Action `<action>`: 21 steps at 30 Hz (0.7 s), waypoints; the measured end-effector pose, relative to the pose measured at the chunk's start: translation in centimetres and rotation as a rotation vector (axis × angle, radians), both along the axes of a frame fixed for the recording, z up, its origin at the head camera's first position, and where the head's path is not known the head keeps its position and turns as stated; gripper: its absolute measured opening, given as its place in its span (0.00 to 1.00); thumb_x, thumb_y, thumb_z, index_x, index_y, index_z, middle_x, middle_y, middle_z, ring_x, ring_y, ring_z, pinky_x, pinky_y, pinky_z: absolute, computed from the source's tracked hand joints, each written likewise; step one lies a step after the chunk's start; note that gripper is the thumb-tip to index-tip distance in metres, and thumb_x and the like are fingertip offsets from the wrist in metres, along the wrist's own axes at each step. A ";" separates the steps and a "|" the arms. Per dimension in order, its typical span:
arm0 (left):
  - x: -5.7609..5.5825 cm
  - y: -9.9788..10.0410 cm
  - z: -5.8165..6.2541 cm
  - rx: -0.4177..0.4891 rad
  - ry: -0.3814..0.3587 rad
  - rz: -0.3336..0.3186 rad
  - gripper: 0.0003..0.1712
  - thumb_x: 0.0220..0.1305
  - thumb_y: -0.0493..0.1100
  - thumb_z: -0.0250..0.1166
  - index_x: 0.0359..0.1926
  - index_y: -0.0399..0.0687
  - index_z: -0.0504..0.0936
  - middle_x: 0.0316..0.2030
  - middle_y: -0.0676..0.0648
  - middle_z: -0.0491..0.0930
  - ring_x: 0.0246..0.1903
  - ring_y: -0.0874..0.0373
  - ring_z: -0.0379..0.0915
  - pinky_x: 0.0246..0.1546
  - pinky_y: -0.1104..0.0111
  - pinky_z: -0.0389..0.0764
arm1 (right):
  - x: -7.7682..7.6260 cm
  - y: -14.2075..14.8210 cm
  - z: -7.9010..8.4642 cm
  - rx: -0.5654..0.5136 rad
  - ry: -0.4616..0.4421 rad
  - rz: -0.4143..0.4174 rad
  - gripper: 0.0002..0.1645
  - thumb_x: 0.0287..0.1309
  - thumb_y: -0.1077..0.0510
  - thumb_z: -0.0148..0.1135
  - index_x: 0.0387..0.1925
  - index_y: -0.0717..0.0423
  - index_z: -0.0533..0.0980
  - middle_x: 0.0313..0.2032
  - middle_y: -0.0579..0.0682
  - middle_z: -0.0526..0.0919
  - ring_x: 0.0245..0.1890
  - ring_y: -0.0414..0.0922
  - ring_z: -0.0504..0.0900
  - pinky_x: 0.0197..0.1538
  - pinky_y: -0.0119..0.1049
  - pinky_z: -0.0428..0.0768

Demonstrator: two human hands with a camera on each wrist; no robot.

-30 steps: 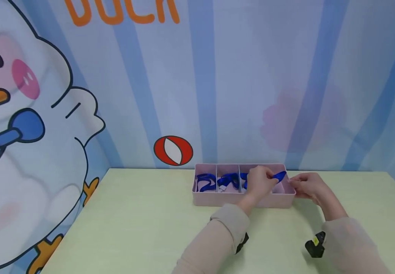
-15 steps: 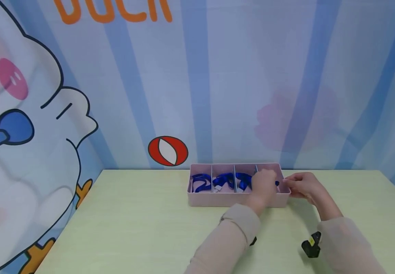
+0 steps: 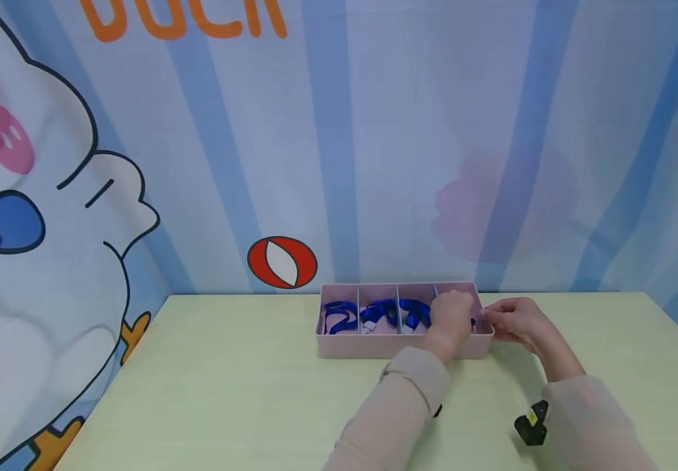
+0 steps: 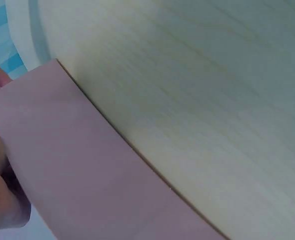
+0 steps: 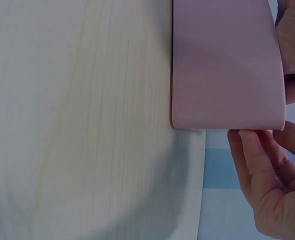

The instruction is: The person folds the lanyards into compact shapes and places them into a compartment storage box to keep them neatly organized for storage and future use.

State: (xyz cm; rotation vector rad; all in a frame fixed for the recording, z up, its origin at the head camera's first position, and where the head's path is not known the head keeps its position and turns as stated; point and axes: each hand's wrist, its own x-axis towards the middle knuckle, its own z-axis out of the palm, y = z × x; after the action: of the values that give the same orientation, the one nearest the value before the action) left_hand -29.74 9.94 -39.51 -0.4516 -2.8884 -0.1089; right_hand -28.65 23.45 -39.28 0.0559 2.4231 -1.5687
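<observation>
In the head view a pink divided storage box (image 3: 362,347) stands at the back of the table. Blue straps lie folded in its compartments: one strap (image 3: 341,316) in the leftmost, another strap (image 3: 381,311) with a white end piece beside it, and a third strap (image 3: 415,314). My left hand (image 3: 452,320) reaches down into the rightmost compartment, its fingertips hidden; a bit of blue strap (image 3: 473,322) shows beside it. With my right hand (image 3: 518,320) I hold the box's right end; in the right wrist view the thumb (image 5: 290,137) is at the rim and the fingers (image 5: 252,150) against the outside wall.
The pale wooden table (image 3: 244,392) extends in front of the box and to both sides. Right behind the box hangs a blue striped backdrop (image 3: 397,163) with a duck drawing. A black device (image 3: 531,424) sits at my right wrist.
My left hand has moved right and lowered the blue strap into the rightmost compartment, uncovering the third one. My right hand stays at the box end. The head view has shifted slightly.
</observation>
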 end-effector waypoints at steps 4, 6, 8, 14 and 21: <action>0.0 -0.1 0.0 -0.031 0.019 -0.010 0.07 0.57 0.47 0.67 0.38 0.62 0.85 0.32 0.58 0.83 0.31 0.65 0.78 0.31 0.73 0.79 | 0.0 -0.2 0.3 -0.009 -0.001 0.021 0.24 0.64 0.58 0.54 0.52 0.77 0.69 0.38 0.57 0.79 0.31 0.41 0.79 0.36 0.36 0.82; -0.1 -0.1 0.1 -0.069 0.017 -0.014 0.06 0.60 0.47 0.65 0.37 0.63 0.85 0.32 0.58 0.83 0.32 0.65 0.78 0.30 0.73 0.79 | 0.0 -0.3 0.5 -0.004 0.004 0.029 0.24 0.64 0.58 0.54 0.52 0.77 0.68 0.38 0.57 0.78 0.31 0.41 0.79 0.36 0.36 0.82; -0.3 -0.1 0.2 -0.098 0.010 -0.026 0.06 0.62 0.47 0.62 0.38 0.64 0.85 0.34 0.59 0.83 0.32 0.65 0.78 0.30 0.72 0.79 | -0.1 -0.4 0.6 -0.003 0.006 0.032 0.24 0.64 0.59 0.54 0.53 0.77 0.68 0.37 0.56 0.78 0.31 0.40 0.79 0.36 0.35 0.82; -0.6 -0.9 -0.1 -0.022 0.036 -0.106 0.06 0.62 0.48 0.63 0.38 0.61 0.85 0.32 0.58 0.83 0.32 0.65 0.79 0.33 0.75 0.79 | -0.3 -0.8 0.6 -0.009 -0.001 0.029 0.24 0.64 0.59 0.53 0.53 0.78 0.68 0.35 0.55 0.78 0.29 0.39 0.78 0.35 0.34 0.82; -0.7 -3.6 1.2 0.259 0.042 -0.242 0.14 0.64 0.45 0.61 0.20 0.51 0.78 0.15 0.57 0.71 0.17 0.67 0.66 0.20 0.78 0.65 | -0.1 -0.3 0.4 -0.011 0.014 0.017 0.25 0.65 0.57 0.53 0.53 0.77 0.67 0.34 0.55 0.77 0.30 0.40 0.78 0.36 0.35 0.82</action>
State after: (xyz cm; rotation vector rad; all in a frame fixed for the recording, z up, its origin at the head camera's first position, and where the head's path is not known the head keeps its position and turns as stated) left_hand -30.39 6.37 -38.30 -0.7386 -2.7144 -0.4977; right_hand -28.77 23.18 -38.90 0.0226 2.4197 -1.5802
